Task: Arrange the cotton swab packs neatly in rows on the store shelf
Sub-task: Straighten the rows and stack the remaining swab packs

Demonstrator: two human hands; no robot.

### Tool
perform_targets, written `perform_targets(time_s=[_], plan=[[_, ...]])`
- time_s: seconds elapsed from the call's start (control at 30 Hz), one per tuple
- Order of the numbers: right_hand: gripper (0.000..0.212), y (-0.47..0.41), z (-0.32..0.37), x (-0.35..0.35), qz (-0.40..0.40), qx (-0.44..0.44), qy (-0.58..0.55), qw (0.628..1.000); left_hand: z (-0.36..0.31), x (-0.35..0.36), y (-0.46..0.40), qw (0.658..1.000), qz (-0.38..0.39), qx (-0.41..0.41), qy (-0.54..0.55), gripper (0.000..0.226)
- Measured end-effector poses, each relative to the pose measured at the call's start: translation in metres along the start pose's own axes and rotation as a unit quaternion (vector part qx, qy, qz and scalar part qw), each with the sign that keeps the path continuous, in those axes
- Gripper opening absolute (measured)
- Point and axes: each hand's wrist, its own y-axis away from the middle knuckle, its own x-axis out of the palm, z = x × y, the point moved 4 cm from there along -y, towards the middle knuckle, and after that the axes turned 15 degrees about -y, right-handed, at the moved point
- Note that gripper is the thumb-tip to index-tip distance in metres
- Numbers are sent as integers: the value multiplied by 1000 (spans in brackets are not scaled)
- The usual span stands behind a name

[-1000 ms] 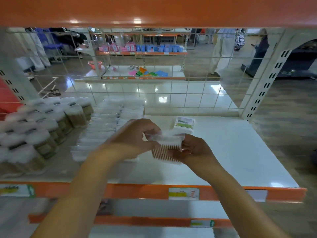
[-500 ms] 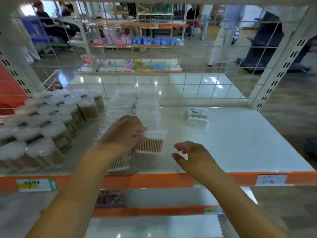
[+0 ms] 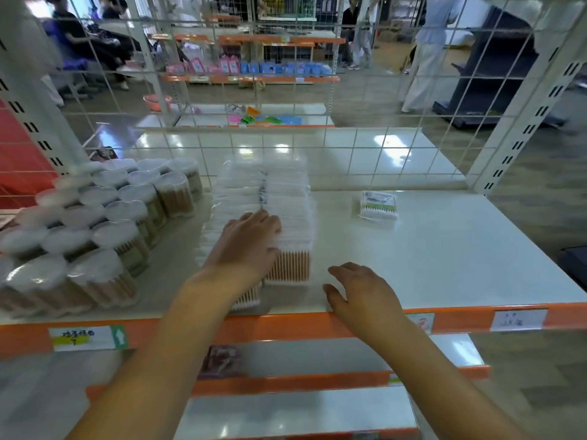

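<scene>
Here, the right hand (image 3: 362,293) hovers open, fingers loosely spread, over the front edge of the white shelf (image 3: 444,255), holding nothing. Just left of it, the left hand (image 3: 246,246) rests flat on the two rows of cotton swab packs (image 3: 286,217), fingers straight, touching the nearest pack (image 3: 290,266): clear plastic over wooden sticks. The row count is blurred. Near the left edge stand round swab tubs (image 3: 104,217). One loose flat pack (image 3: 378,206) lies apart, toward the back.
</scene>
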Motion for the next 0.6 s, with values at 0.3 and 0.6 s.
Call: perform_targets(time_s=[0.3,0.6], plan=[[36,2,11,9,-9,-22,-4,1000,-7,1,2,997,-8,19,-76,27],[38,4,10,6,-22,-22,-68,997,-13,-3,-2,998,14,40,-48,41]])
